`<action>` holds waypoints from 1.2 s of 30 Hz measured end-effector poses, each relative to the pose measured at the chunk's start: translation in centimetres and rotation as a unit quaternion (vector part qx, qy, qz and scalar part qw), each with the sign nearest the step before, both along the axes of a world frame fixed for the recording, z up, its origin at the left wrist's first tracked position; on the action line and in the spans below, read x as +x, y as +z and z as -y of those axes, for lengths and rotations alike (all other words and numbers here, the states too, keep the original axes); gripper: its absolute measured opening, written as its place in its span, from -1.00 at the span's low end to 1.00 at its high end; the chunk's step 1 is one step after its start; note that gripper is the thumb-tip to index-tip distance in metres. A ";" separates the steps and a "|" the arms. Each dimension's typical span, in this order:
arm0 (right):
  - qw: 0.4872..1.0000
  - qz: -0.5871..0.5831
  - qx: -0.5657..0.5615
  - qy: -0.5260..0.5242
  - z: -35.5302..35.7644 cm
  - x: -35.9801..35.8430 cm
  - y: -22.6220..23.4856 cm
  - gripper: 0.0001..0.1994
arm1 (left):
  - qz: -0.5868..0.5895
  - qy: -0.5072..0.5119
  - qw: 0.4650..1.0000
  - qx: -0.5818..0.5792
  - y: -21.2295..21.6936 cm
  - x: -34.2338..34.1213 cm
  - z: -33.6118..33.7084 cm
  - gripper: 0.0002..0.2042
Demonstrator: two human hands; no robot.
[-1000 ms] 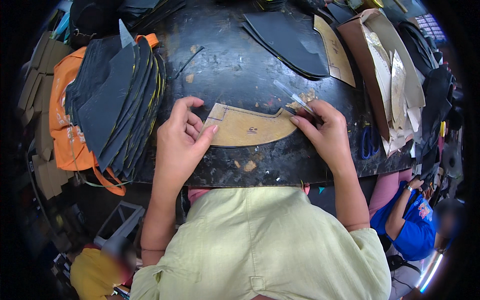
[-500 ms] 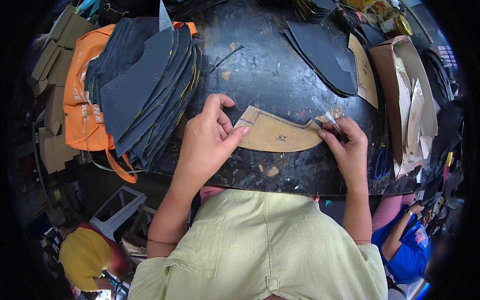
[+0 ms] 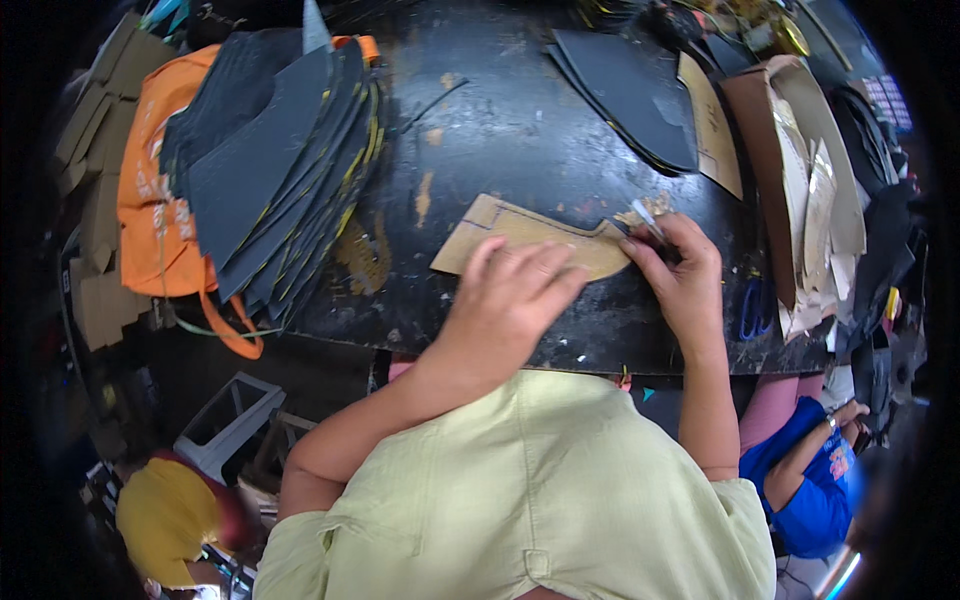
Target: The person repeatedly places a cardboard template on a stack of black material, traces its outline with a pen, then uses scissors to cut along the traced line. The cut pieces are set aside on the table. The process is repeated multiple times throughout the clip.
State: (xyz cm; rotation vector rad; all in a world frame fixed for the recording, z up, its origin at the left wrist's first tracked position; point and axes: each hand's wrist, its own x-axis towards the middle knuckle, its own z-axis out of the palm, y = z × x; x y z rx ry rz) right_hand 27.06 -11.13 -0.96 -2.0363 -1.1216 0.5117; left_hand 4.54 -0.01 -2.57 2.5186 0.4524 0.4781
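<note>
A tan cardboard pattern piece (image 3: pixel 505 228) lies flat on the black worktable (image 3: pixel 520 130). My left hand (image 3: pixel 510 300) presses down on the pattern's near right part with fingers spread flat. My right hand (image 3: pixel 680 275) sits at the pattern's right end, pinching a thin silver marking tool (image 3: pixel 645 215) whose tip touches the pattern's edge. A dark sheet seems to lie under the pattern, hard to tell from the table.
A thick stack of dark cut pieces (image 3: pixel 275 170) rests on an orange bag (image 3: pixel 150 220) at left. More dark pieces (image 3: pixel 630 95) and brown card patterns (image 3: pixel 790 150) lie at back right. Blue scissors (image 3: pixel 752 310) hang at the table's right edge. Another person in blue (image 3: pixel 805 470) sits lower right.
The view has shifted, so the table sits further right and lower. My left hand slid right along the pattern toward my right hand, which still holds the tool at the pattern's right end.
</note>
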 end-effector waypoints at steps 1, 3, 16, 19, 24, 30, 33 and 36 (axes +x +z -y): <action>1.000 0.022 -0.002 0.004 0.0 0.0 0.0 -0.82 | -0.004 -0.002 1.000 0.006 -0.3 0.1 0.6 -0.55; 1.000 0.027 0.001 0.007 0.0 0.0 -0.1 -0.82 | -0.010 -0.005 1.000 0.012 -0.7 -0.1 1.2 -0.48; 0.975 -0.137 0.169 -0.053 1.4 1.6 1.6 -0.60 | -0.020 0.008 0.999 0.030 -0.9 0.2 1.8 -0.49; 0.946 -0.277 0.164 -0.028 1.4 0.9 2.5 -0.60 | -0.019 0.001 1.000 0.025 -0.7 0.2 1.8 -0.48; 0.961 -0.252 0.109 -0.010 -0.4 -0.8 1.3 -0.89 | -0.023 -0.002 0.999 0.027 -0.6 0.1 1.8 -0.47; 0.995 -0.072 0.054 0.041 -1.3 -0.8 0.8 -0.88 | -0.019 -0.003 0.999 0.032 -0.7 0.1 1.8 -0.48; 0.958 -0.275 0.082 -0.019 -1.5 -0.3 1.1 -0.85 | -0.018 -0.005 0.999 0.031 -0.8 0.1 1.8 -0.49; 0.970 0.096 0.095 0.204 -1.6 -0.4 1.1 -0.86 | -0.020 -0.001 0.999 0.027 -0.8 0.0 1.9 -0.48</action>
